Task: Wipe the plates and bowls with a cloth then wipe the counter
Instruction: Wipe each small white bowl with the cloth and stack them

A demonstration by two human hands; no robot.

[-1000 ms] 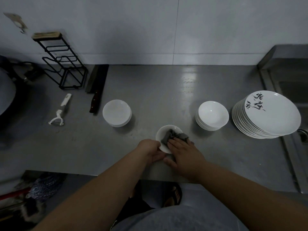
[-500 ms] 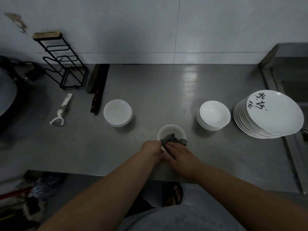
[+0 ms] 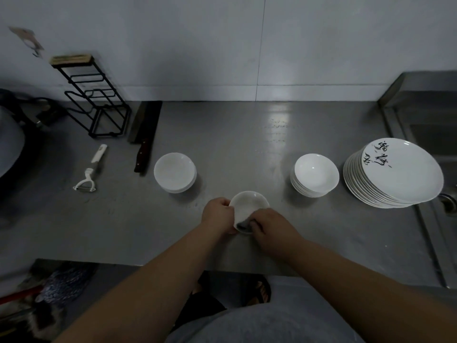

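A small white bowl (image 3: 248,203) sits just above the steel counter (image 3: 247,134) near its front edge. My left hand (image 3: 216,214) grips the bowl's left rim. My right hand (image 3: 268,225) holds a dark grey cloth (image 3: 243,225) pressed against the bowl's near side; most of the cloth is hidden under my fingers. A short stack of white bowls (image 3: 175,172) stands to the left. Another stack of white bowls (image 3: 314,175) stands to the right. Beside it is a tall pile of white plates (image 3: 395,173) with black brush lettering.
A white peeler (image 3: 90,169) and a cleaver (image 3: 144,137) lie at the left, behind them a black wire rack (image 3: 96,102). A dark wok edge (image 3: 10,144) is at far left. A sink (image 3: 432,142) lies at the right. The counter's front edge runs just below my hands.
The cloth has moved from inside the bowl's middle down to its near edge, my right hand drawing back toward me. My left hand keeps its hold on the rim.
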